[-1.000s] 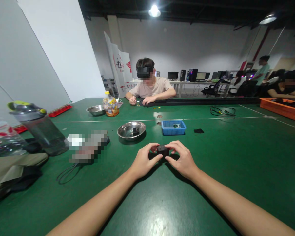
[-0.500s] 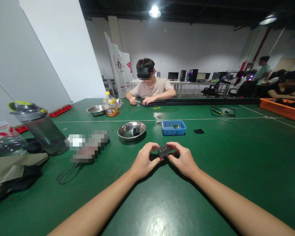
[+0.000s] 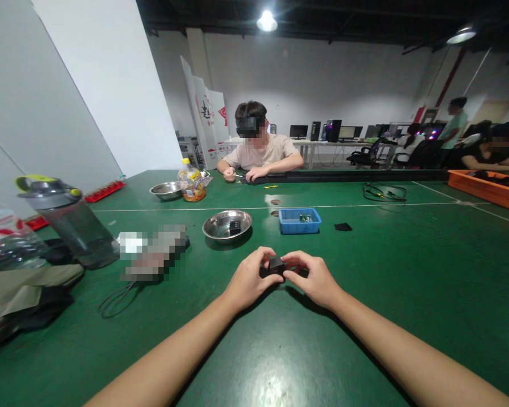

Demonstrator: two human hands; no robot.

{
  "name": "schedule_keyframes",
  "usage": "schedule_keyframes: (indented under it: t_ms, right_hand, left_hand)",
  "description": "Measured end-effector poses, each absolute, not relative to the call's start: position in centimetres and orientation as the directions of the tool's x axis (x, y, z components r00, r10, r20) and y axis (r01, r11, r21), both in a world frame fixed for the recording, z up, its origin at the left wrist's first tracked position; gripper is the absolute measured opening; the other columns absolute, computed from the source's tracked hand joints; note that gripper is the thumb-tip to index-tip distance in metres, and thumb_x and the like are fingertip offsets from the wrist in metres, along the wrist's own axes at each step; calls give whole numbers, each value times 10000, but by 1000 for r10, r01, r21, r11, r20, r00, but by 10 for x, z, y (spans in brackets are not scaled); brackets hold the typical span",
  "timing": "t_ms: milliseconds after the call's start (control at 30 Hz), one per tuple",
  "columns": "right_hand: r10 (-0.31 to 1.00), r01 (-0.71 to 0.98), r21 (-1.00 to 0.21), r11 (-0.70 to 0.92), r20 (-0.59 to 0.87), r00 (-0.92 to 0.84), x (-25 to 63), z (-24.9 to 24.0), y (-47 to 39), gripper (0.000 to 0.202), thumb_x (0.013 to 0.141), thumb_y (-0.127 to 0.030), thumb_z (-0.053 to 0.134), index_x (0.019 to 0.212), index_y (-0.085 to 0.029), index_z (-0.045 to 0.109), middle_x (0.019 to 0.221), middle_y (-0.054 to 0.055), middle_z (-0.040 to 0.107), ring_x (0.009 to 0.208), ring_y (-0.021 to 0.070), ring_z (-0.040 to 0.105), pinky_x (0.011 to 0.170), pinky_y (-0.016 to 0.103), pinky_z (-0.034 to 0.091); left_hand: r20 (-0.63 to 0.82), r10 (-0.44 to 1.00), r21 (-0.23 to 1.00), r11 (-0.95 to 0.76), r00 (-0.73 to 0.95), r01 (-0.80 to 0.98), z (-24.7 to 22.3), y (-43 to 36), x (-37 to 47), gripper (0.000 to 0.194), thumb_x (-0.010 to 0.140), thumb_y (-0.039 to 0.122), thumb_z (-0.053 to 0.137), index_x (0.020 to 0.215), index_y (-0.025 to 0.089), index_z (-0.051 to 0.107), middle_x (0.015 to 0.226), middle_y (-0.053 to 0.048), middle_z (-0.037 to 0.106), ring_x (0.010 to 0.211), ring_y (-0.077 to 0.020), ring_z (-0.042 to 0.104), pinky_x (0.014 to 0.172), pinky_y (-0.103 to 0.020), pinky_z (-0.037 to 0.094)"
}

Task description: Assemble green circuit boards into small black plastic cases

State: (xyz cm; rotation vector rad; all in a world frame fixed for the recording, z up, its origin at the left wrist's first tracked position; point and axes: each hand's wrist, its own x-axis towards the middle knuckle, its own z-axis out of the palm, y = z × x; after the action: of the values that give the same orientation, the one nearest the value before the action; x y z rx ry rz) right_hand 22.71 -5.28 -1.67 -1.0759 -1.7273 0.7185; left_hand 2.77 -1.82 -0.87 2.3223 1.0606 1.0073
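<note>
Green table under fingers. Metal bowl beyond fingers, leftward; blue bin beyond, slightly right. Left hand, right hand: fingertips clamped on black box between them. Flat black piece beyond right fingers.

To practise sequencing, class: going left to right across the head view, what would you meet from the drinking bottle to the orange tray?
Drinking bottle → juice bottle → nearer metal bowl → small black block → blue tray → flat black piece → cable → orange tray.
</note>
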Motion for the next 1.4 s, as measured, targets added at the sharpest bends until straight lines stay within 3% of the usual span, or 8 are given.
schedule_keyframes:
  t_ms: [133,333,600,733,933,1100,1233,1400]
  right_hand:
    - [890,407,-791,457,400,-221,226,-13,-55,329,784,-200,700,1113,-200,691,1003,64,769,901,215,725,831,353,555]
    - [899,449,-779,437,380,-216,226,-12,-53,255,849,-174,618,1095,-201,681,1029,58,769,917,205,721,848,349,553]
    - [914,765,-563,314,398,-82,232,-25,-42,319,858,-150,598,1172,-163,650,1173,122,699,1141,262,641,1035,424,479]
    - [916,813,-520,261,401,-37,235,-31,-36,446,848,-158,598,1293,-186,583,1226,107,645,1159,239,634,1028,381,491]
    - [911,888,-436,148,409,49,258,-1,-2,442,893,-190,556,1333,-160,575,1320,145,579,1122,241,638,1011,384,493]
    - [932,929,-367,54,353,85,273,40,46,249,947,-187,520,1060,-157,741,1153,152,711,1173,274,613,1061,386,427]
    - [953,933,-344,-106,231,194,269,50,73,189,942,-233,606,932,-124,759,1024,196,737,1123,320,648,1026,436,454]
    - [950,892,-399,-212,130,284,263,45,89,341,971,-341,637,1257,-157,611,1268,113,631,1081,243,653,916,448,565]
  left_hand:
    - [409,770,588,-632,489,505,-9,-17,27,415,732,249,819,1091,221,611,989,-21,594,890,-201,631,812,-334,535]
    - [356,742,556,-656,567,510,-9,-19,28,461,735,246,795,1164,230,628,1193,-75,607,1079,-253,648,962,-390,532]
    - [222,794,384,-605,566,698,1,-26,31,796,679,597,832,1325,222,557,1173,-115,723,1086,-337,684,937,-416,509]
    - [147,790,269,-611,595,745,5,-27,31,746,632,716,797,1170,220,650,934,-92,766,900,-330,722,813,-370,508]
    - [161,766,278,-640,622,716,2,-24,29,537,716,683,759,950,211,657,856,-74,751,822,-295,709,721,-317,459]
    - [197,748,246,-664,634,706,2,-26,29,481,724,648,763,833,207,607,769,-53,706,757,-280,689,682,-306,434]
    - [175,746,216,-665,642,715,3,-27,30,484,744,653,745,866,205,610,793,-61,712,769,-280,687,687,-309,436]
    - [151,746,200,-666,649,719,3,-26,31,511,766,688,710,891,202,611,839,-74,731,799,-285,696,701,-315,439]
